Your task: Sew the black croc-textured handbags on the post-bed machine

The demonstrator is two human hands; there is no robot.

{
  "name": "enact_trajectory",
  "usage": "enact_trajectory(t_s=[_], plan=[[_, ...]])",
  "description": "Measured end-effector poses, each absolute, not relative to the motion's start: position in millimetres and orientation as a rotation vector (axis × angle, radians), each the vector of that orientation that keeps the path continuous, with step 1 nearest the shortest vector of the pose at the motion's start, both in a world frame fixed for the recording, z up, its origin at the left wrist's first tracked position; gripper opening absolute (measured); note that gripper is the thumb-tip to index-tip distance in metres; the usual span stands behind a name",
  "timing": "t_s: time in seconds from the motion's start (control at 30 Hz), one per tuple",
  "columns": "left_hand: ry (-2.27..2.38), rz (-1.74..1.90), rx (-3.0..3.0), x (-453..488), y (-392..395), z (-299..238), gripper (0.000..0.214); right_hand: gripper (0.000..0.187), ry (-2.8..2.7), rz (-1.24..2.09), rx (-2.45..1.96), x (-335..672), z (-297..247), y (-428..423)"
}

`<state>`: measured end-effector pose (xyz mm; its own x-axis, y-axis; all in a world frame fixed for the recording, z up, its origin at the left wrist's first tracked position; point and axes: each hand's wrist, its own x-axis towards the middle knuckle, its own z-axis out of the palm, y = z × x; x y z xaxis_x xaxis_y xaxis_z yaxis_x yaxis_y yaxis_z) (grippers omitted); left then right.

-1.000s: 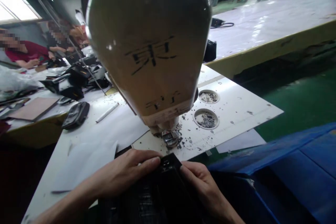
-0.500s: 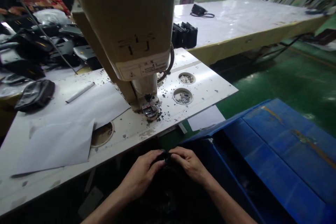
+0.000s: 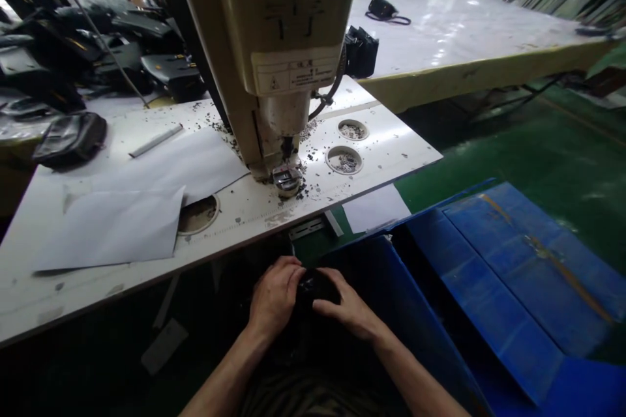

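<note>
Both my hands hold a small black item (image 3: 313, 287) in my lap, below the front edge of the white work table (image 3: 235, 221). My left hand (image 3: 274, 296) curls round its left side with fingers closed. My right hand (image 3: 345, 306) pinches its right side, fingers pressed on top. Above stands a beige machine head (image 3: 274, 32) with black handwritten marks, its metal foot (image 3: 286, 177) resting on the table amid dark scraps.
White paper sheets (image 3: 117, 221) lie on the table's left. Round holes (image 3: 345, 159) with scraps sit right of the machine. Black bags (image 3: 68, 137) pile at the back left. A blue bin (image 3: 489, 287) stands at my right. Another long table (image 3: 464, 39) lies beyond.
My hands with the black item have come down from the table edge into my lap. The view has pulled back and shifted slightly left, showing more of the table and blue bin.
</note>
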<state>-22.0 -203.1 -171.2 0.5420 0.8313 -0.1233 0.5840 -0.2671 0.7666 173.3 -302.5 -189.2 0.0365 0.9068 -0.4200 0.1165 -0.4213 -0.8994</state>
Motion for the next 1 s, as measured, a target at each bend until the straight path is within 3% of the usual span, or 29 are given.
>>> enact_trajectory(t_s=[0.13,0.4,0.83,1.0], plan=[[1.173,0.414,1.961,-25.7,-204.9,-174.2,0.032,0.073,-0.769,1.57,-1.598,163.1,-197.0,-305.1],[1.027,0.434,1.931,-49.1,-211.2,-172.3,0.026,0.057,-0.658,1.47,-1.625,144.9,-194.5,-302.2],[0.993,0.499,1.715,-52.9,-211.5,-170.8,0.017,0.053,-0.369,1.508,-1.567,131.8,-200.1,-300.7],[1.142,0.3,1.795,-50.7,-213.4,-164.8,0.023,0.049,-0.429,1.443,-1.589,133.7,-210.2,-303.1]])
